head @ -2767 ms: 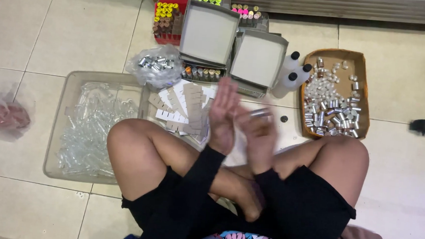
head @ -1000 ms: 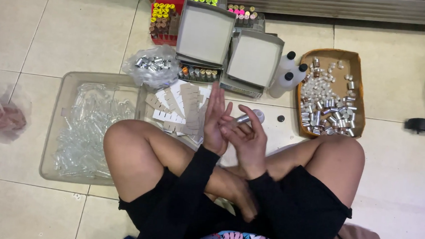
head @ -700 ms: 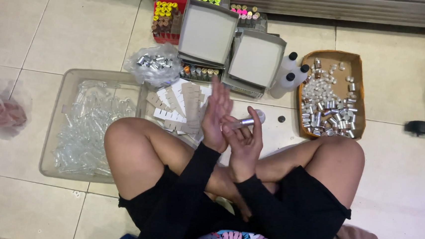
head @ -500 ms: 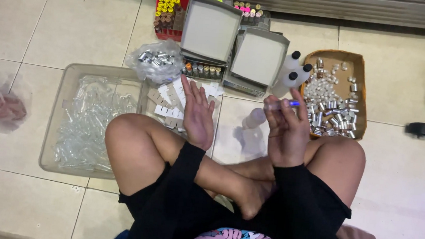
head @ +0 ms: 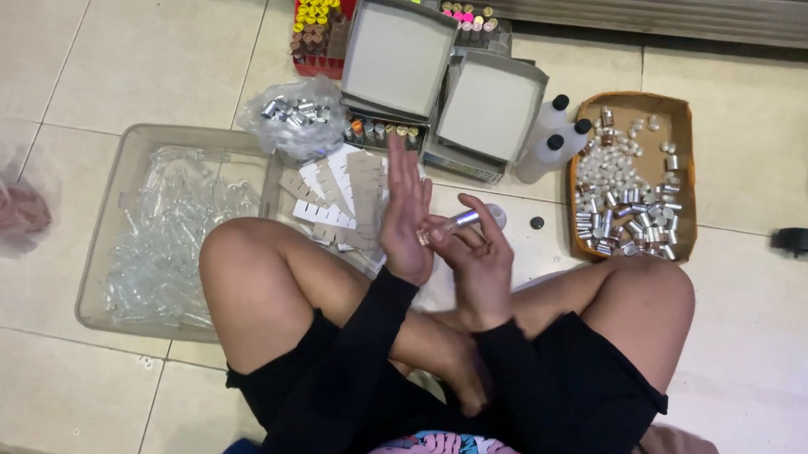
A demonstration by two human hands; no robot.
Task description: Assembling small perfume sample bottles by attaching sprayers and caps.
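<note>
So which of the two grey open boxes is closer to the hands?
The right grey box, beside the white bottles. It sits lower, nearer the hands than the left grey box.

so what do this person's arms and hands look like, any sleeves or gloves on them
Both arms are covered to the wrist by long, plain black sleeves with snug cuffs. The left hand and right hand are bare: no gloves. No rings, watch or bracelets can be made out, and no markings show on the fabric.

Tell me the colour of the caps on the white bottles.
Black caps on the white bottles, seen best in the head view.
</note>
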